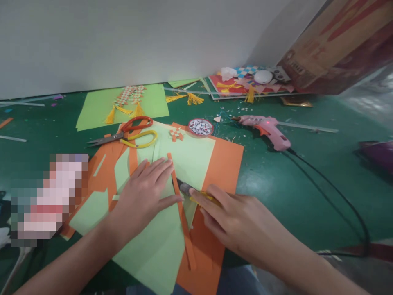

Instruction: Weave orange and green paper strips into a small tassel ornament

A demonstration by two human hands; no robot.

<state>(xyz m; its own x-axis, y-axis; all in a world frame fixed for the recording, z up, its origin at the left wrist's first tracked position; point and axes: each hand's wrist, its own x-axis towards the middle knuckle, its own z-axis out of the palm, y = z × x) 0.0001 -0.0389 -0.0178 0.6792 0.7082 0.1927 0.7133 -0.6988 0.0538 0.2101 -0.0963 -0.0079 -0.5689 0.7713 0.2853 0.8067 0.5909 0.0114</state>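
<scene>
My left hand (145, 186) lies flat with fingers stretched over pale green paper (150, 254). Its fingertips and thumb touch a narrow orange paper strip (186, 231) that runs lengthwise across the sheet. In my right hand (230, 213) is a yellow-handled utility knife (201, 196), its dark blade end at the strip's right side. Under the green sheet lies orange paper (229, 164). Above my left hand rest scissors (138, 133) with one red and one yellow handle loop, blades pointing left. A small woven paper piece (176, 134) sits near the green sheet's top edge.
A pink glue gun (267, 129) with a glowing red light lies at right, its black cord (340, 194) curving toward me. Also here are a round dish of small bits (200, 128), tasselled woven pieces (130, 96), a craft pile (248, 80) and a pixelated object (52, 196).
</scene>
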